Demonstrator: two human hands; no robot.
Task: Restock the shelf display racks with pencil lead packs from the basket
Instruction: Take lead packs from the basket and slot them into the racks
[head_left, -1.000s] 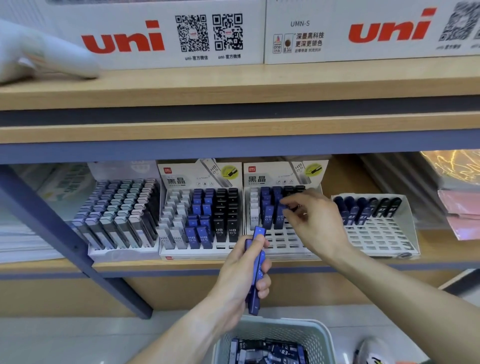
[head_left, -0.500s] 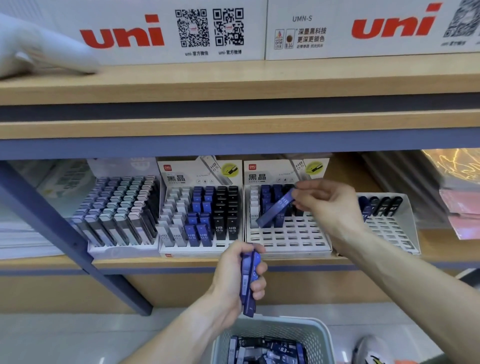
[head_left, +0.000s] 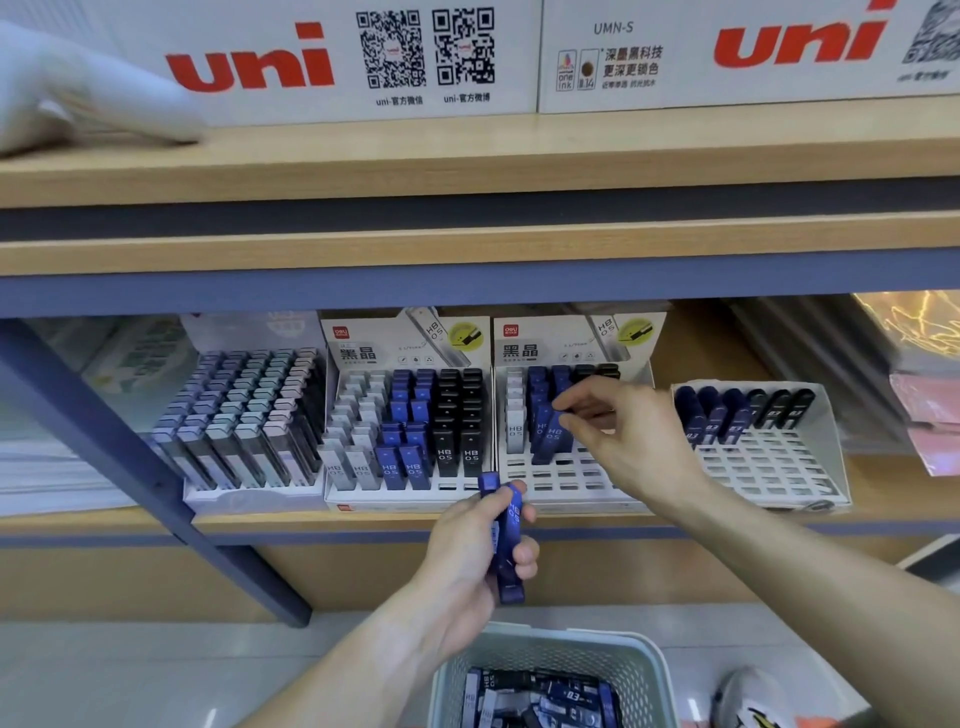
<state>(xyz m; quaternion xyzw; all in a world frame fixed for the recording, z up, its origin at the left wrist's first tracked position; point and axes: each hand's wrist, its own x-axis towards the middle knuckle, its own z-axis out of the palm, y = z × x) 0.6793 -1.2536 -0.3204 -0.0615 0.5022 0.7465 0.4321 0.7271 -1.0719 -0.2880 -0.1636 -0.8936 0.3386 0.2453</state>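
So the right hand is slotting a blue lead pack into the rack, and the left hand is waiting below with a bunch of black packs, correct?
Not quite. In the head view the packs in the left hand are blue, not black. The rest holds: the right hand is pinching a blue lead pack at the rack, and the left hand waits below it, above the basket.
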